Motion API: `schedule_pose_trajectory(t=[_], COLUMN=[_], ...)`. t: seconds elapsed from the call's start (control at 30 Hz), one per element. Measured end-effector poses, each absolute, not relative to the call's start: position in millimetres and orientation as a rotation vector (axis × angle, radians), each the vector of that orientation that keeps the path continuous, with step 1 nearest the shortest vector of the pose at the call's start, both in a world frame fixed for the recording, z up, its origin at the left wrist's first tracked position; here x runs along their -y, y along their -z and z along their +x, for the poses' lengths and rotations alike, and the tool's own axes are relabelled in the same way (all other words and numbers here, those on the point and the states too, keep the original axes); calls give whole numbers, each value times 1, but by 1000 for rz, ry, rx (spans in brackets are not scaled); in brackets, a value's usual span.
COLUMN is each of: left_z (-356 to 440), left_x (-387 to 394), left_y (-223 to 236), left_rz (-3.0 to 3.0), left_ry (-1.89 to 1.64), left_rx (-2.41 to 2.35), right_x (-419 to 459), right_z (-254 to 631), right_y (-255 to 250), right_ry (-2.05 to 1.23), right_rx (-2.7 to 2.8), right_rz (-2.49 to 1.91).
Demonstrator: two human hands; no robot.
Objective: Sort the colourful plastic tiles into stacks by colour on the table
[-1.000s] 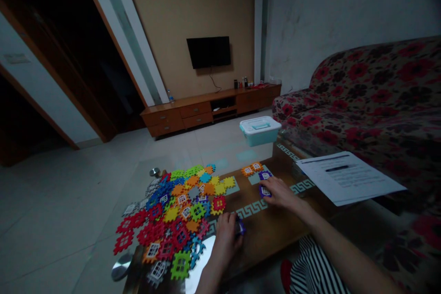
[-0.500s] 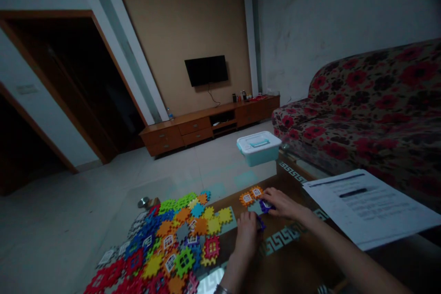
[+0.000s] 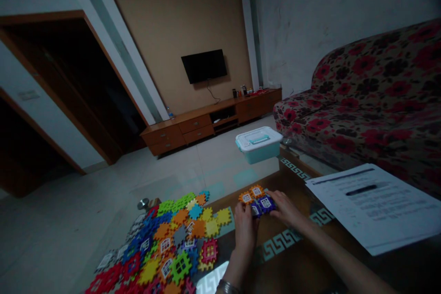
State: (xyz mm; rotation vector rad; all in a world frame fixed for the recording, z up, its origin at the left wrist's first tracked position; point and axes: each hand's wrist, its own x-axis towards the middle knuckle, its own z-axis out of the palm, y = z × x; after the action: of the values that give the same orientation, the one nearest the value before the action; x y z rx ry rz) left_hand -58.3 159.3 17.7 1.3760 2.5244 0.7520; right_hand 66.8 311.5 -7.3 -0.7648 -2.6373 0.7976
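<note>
Two purple interlocking window tiles lie side by side on the glass table, just in front of two orange window tiles (image 3: 245, 198) that are joined together. My left hand (image 3: 244, 225) is closed at the near left edge of the left purple tile (image 3: 255, 210), its fingers covering part of it. On the other side, my right hand (image 3: 285, 209) grips the right edge of the right purple tile (image 3: 266, 203). Both purple tiles sit close against the orange pair; whether their teeth are locked is too small to tell.
A large spread of colourful interlocking tiles (image 3: 181, 235) covers the table's left part. Printed papers (image 3: 375, 206) with a dark pen (image 3: 361, 190) lie at the right. A teal box with a white lid (image 3: 260, 147) stands at the far end, near a flowered sofa (image 3: 344, 110).
My left hand has shifted slightly forward with its purple tile, which now sits beside the other purple tile and against the orange pair. The right hand has drawn back to the right tile's edge.
</note>
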Motion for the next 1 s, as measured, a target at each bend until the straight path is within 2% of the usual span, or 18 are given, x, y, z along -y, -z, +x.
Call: schedule_pose_trajectory(t=[0.27, 0.5, 0.67, 0.83, 1.0], left_z=[-51, -124, -197, -241, -252], left_x=[-154, -44, 39, 67, 79], left_y=[-26, -49, -62, -70, -63], left_rz=[1344, 1078, 683, 620, 736], left_ry=[-785, -750, -492, -48, 17], left_rx=[-2571, -2945, -3168, -3090, -3080], right_x=[-316, -289, -212, -126, -86], right_z=[69, 38, -39, -95, -102], right_y=[14, -13, -48, -79, -66], right_ry=[-775, -717, -756, -738, -645], right_rx=[2657, 2712, 2817, 3034, 3134], right_rz=[-644, -439, -118, 180, 36])
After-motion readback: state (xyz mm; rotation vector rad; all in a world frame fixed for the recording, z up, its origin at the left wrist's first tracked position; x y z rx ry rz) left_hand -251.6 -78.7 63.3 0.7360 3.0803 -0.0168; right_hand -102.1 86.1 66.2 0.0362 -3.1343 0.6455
